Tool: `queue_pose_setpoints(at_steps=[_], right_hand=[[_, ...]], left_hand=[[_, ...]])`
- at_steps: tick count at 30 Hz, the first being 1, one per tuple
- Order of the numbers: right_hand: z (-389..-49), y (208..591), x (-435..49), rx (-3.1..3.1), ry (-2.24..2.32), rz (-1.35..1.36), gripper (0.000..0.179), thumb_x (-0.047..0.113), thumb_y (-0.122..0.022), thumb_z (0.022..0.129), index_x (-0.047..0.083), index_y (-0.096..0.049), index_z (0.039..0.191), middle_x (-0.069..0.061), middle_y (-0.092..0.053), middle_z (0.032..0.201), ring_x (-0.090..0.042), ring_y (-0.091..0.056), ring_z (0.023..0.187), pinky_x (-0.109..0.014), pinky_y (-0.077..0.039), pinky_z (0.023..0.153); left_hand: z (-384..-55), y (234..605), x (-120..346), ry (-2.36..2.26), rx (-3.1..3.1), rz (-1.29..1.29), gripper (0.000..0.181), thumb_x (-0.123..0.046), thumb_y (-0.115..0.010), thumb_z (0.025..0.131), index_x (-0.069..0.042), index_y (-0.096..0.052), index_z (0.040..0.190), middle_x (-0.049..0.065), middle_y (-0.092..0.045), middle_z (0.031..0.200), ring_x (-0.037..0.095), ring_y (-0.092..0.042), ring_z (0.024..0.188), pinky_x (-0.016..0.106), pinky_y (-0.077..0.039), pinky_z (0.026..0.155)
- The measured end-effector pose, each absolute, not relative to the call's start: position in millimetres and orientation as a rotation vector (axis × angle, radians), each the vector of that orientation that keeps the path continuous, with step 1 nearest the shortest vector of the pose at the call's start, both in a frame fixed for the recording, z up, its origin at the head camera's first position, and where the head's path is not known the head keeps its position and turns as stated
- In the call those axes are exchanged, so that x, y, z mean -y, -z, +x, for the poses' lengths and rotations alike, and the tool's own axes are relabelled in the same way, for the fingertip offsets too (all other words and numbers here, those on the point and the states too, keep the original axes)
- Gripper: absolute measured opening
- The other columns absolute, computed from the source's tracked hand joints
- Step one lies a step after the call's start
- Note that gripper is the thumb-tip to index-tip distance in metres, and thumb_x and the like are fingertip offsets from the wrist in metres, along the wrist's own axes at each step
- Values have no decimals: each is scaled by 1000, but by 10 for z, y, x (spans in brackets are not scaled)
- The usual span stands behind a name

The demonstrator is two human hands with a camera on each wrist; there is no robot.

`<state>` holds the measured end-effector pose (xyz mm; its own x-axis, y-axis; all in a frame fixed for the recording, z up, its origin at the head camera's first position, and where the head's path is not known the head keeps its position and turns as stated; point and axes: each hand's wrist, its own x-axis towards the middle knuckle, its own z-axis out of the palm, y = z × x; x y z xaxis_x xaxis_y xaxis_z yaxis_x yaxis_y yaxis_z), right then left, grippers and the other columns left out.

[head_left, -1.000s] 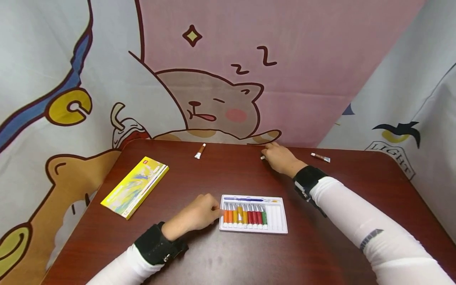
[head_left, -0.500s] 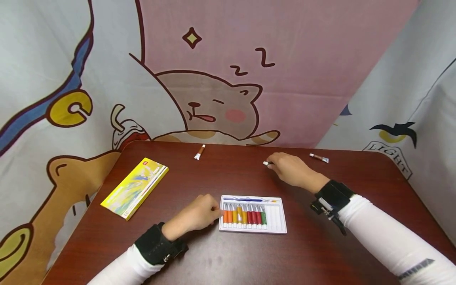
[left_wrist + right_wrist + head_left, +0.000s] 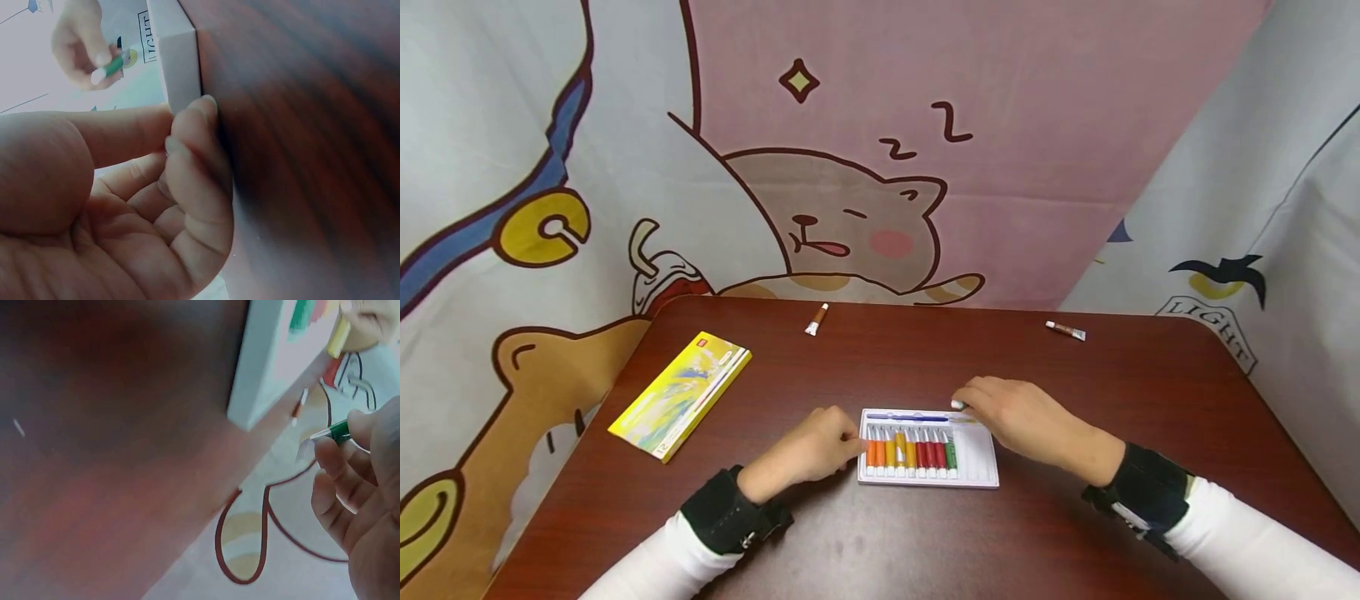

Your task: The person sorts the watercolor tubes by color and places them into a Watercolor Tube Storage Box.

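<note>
My left hand [image 3: 815,447] pinches the left edge of the white paint tray [image 3: 976,475] between thumb and fingers; the tray's wall [image 3: 181,69] shows close up in the left wrist view. In the tray, a row of orange, yellow, red and green paint tubes [image 3: 922,454] lies below a blue paintbrush [image 3: 910,418]. My right hand [image 3: 1015,417] holds a green paint tube [image 3: 339,431] above the tray's far right corner. White cap and green body of that tube show in the left wrist view; in the head view the fingers hide most of it.
A yellow box [image 3: 681,396] lies at the left of the dark red table [image 3: 850,550]. Two brown paint tubes rest near the far edge, one tube [image 3: 817,319] left of centre and another tube [image 3: 1066,331] at the right. A cartoon curtain [image 3: 1000,167] hangs behind.
My right hand has come back from the table's far edge toward the tray, carrying the green paint tube. My left hand has stayed at the tray's left edge.
</note>
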<state>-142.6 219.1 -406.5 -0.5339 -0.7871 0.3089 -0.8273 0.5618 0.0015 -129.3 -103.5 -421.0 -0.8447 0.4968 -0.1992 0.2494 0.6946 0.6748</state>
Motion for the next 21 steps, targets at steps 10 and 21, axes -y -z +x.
queue_pose_setpoints(at_steps=[10, 21], right_hand=[[-1128, 4254, -2112, 2329, 154, 1657, 39, 11, -88, 84, 14, -69, 118, 1, -71, 111, -15, -67, 97, -29, -58, 78], [-1020, 4345, -2084, 2433, -124, 1590, 32, 11, -85, 84, 12, -73, 114, -2, -70, 115, -17, -68, 103, -33, -58, 86]], left_hand=[[-1306, 4195, 1045, -966, -2509, 566, 39, -13, -71, 101, -10, -67, 62, -4, -56, 54, 9, -47, 48, 25, -35, 48], [-1312, 4211, 1050, -962, -2489, 547, 39, -14, -70, 101, -10, -67, 62, -4, -56, 54, 9, -47, 47, 25, -37, 47]])
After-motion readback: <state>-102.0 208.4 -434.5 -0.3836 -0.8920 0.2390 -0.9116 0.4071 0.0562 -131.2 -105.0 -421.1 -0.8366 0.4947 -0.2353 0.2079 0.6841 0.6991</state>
